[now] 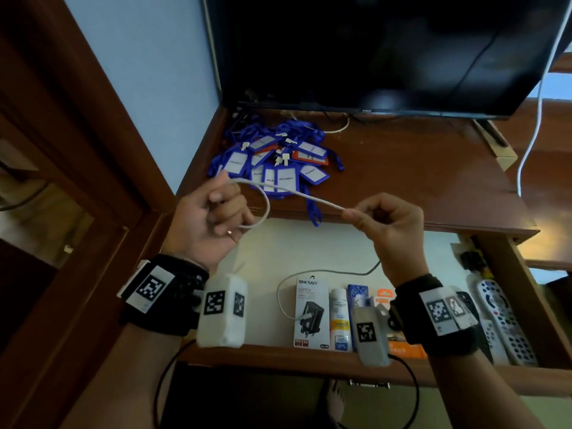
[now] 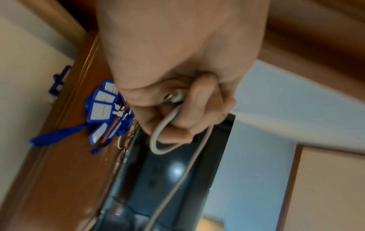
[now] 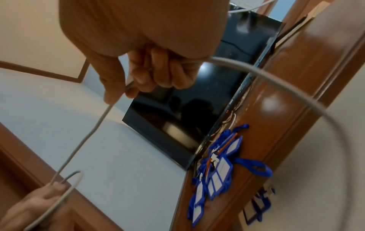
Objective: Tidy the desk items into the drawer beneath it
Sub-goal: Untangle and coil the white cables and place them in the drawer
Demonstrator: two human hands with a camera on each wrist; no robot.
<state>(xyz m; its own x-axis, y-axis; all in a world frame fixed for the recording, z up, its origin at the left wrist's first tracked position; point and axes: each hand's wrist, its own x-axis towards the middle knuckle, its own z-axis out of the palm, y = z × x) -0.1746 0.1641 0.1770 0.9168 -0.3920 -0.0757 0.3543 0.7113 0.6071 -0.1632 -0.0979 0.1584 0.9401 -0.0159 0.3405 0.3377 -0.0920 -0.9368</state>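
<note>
A white cable stretches between both hands above the desk's front edge. My left hand grips one end with a small loop hanging from its curled fingers. My right hand pinches the cable between thumb and forefinger; the rest runs down into the open drawer, where it lies curved on the pale bottom. A pile of blue lanyards with badge holders lies on the desk, at its back left.
A dark monitor stands at the desk's back. The drawer holds a charger box, small bottles and packs and remote controls at the right. Another white cable hangs at the right. A wooden frame stands left.
</note>
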